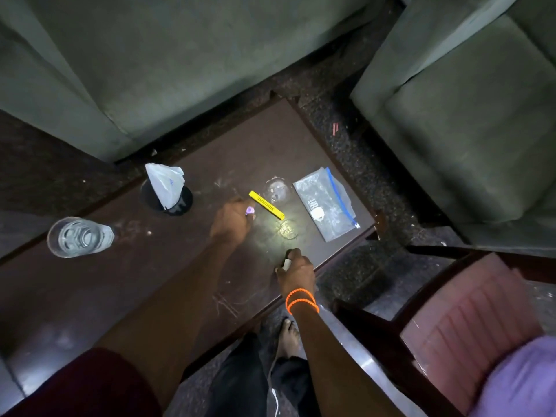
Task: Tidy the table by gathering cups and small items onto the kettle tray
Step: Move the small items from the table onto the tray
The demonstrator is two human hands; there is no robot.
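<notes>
On the dark brown table [150, 281], my left hand [233, 219] curls around a small purple object [250, 210] beside a yellow stick [266, 204]. My right hand [296, 273], with orange bands at the wrist, pinches a small white item [286, 263] near the table's front edge. Between the hands lies a small round disc [288, 228] in a bright spot of light. A clear glass [78, 237] stands at the left. A dark cup [166, 197] holds folded white paper. No kettle tray is in view.
A zip bag [326, 203] with a blue seal lies at the table's right end, a round glass lid [277, 190] beside it. Green sofas stand behind and to the right. A pink-seated wooden chair [469, 320] is at the lower right.
</notes>
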